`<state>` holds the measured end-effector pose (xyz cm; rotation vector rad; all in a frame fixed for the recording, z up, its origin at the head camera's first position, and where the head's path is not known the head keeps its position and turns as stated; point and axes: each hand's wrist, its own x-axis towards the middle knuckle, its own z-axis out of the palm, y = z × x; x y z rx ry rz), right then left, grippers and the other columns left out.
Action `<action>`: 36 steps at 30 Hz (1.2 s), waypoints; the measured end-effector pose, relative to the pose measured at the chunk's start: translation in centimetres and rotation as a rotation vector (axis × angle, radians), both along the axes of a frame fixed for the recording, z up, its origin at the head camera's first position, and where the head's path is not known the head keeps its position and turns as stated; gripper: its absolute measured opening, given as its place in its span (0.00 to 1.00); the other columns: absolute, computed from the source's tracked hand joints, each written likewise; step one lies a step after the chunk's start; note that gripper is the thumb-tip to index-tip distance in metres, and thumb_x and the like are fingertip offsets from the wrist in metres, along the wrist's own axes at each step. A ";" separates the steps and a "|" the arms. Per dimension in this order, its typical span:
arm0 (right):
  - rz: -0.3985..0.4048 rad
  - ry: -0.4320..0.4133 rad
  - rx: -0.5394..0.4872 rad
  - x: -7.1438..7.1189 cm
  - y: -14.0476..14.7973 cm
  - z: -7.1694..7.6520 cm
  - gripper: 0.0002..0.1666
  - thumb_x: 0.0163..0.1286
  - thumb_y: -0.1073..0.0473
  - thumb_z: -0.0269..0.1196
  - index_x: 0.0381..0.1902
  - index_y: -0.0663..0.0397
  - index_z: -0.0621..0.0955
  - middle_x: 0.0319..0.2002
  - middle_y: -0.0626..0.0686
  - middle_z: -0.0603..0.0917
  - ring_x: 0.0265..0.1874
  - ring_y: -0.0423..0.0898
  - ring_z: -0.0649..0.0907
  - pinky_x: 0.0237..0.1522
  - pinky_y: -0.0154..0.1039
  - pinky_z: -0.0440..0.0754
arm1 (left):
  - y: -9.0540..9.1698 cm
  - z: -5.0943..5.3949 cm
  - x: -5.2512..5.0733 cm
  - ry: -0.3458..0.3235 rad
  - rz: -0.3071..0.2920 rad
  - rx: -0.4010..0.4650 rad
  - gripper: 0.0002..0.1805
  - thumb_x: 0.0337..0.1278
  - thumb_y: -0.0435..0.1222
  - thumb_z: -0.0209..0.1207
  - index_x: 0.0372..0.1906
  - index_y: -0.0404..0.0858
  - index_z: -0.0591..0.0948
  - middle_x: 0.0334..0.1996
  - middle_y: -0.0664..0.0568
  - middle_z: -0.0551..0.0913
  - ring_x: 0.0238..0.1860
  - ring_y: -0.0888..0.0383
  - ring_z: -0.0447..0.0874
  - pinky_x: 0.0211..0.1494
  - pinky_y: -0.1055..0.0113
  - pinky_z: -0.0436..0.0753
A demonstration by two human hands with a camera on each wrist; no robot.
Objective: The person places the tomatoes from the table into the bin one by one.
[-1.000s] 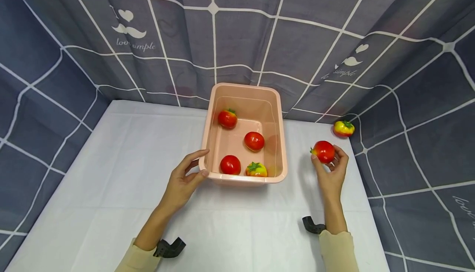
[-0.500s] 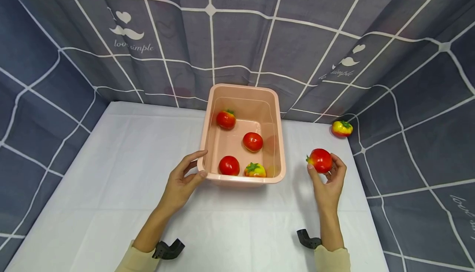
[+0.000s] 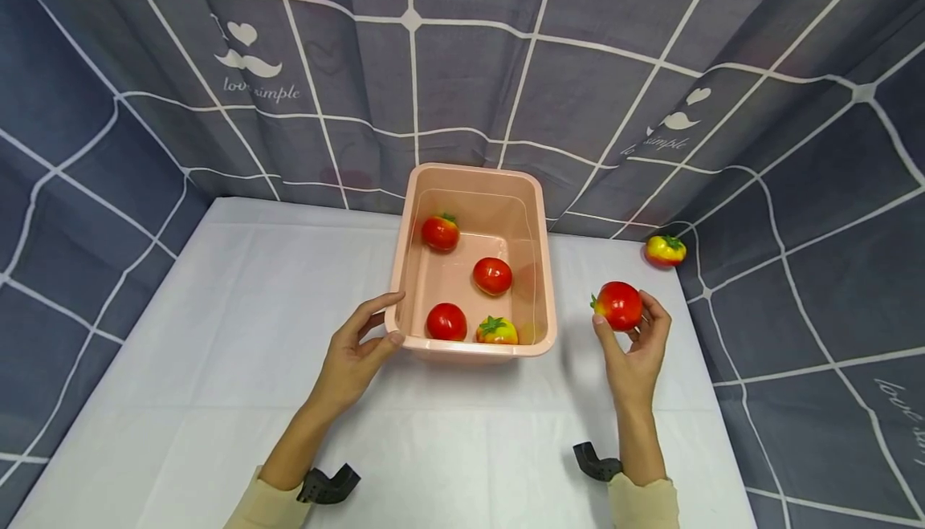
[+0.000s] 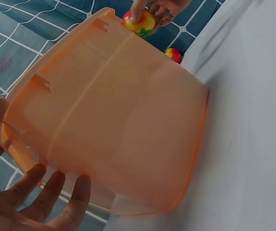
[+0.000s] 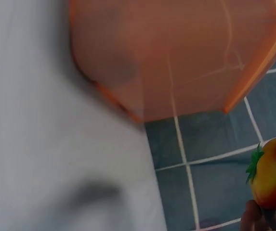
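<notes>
A pink plastic bin (image 3: 479,346) stands on the white table. My left hand (image 3: 354,356) holds its near left corner at the rim; in the left wrist view the fingers (image 4: 56,185) spread along the bin's outer side. My right hand (image 3: 639,348) grips a glossy red tomato (image 3: 619,305) between thumb and fingers, above the table to the right of the bin. In the right wrist view that tomato (image 5: 272,173) shows a yellow-orange side and green leaves. Inside the bin lie several tomatoes, among them a red one (image 3: 493,276) and a yellow-green one (image 3: 497,331).
Another tomato (image 3: 666,250), yellow and red, lies at the table's far right corner against the curtain. Grey-blue checked curtain (image 3: 477,71) encloses the back and both sides. White cloth (image 3: 289,296) covers the table.
The right hand has carried its tomato slightly leftward, closer to the bin. My left hand stays at the bin's corner, and the bin's contents look the same.
</notes>
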<state>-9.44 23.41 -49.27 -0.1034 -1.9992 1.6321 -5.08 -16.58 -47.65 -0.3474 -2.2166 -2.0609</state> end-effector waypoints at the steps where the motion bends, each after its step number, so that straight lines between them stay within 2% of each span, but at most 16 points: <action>1: 0.016 0.017 0.000 -0.1 -0.3 0.3 0.47 0.64 0.73 0.73 0.78 0.61 0.66 0.71 0.53 0.76 0.65 0.42 0.78 0.63 0.24 0.78 | 0.0 0.0 0.0 0.001 0.000 0.000 0.33 0.71 0.25 0.65 0.78 0.43 0.74 0.78 0.54 0.72 0.70 0.58 0.78 0.56 0.71 0.91; 8: 0.116 0.117 -0.015 -0.2 -2.8 3.1 0.47 0.62 0.77 0.72 0.77 0.62 0.67 0.71 0.53 0.76 0.66 0.49 0.79 0.65 0.28 0.80 | 0.0 -0.1 -0.1 0.004 -0.001 0.001 0.33 0.72 0.26 0.65 0.78 0.43 0.74 0.78 0.54 0.72 0.71 0.60 0.78 0.56 0.70 0.90; 15: 0.234 0.142 0.052 -0.5 -5.8 4.9 0.49 0.61 0.76 0.74 0.78 0.60 0.66 0.73 0.56 0.73 0.69 0.49 0.78 0.73 0.29 0.78 | -0.1 -0.4 -0.2 0.014 0.007 0.003 0.33 0.71 0.25 0.65 0.77 0.42 0.74 0.78 0.53 0.72 0.69 0.60 0.79 0.55 0.71 0.90; 23: 0.325 0.138 0.063 -0.7 -8.2 4.8 0.50 0.61 0.73 0.75 0.78 0.58 0.67 0.72 0.58 0.75 0.66 0.49 0.79 0.74 0.33 0.77 | 0.0 -0.2 -0.2 0.013 0.002 -0.003 0.33 0.71 0.25 0.66 0.77 0.43 0.74 0.78 0.55 0.73 0.70 0.58 0.79 0.55 0.71 0.90; 28: 0.308 0.120 0.096 -0.6 -8.7 4.2 0.49 0.61 0.71 0.75 0.78 0.55 0.68 0.71 0.56 0.78 0.64 0.48 0.79 0.71 0.34 0.76 | 0.1 -0.4 -0.1 0.016 -0.006 0.006 0.33 0.71 0.25 0.65 0.78 0.42 0.74 0.78 0.54 0.73 0.69 0.59 0.79 0.56 0.71 0.90; 36: 0.293 0.098 0.126 -0.6 -8.9 4.0 0.49 0.62 0.67 0.77 0.78 0.50 0.68 0.72 0.51 0.77 0.69 0.48 0.78 0.68 0.36 0.76 | 0.0 -0.5 -0.1 -0.002 0.002 0.003 0.33 0.71 0.26 0.65 0.77 0.45 0.74 0.78 0.54 0.73 0.70 0.60 0.78 0.55 0.70 0.91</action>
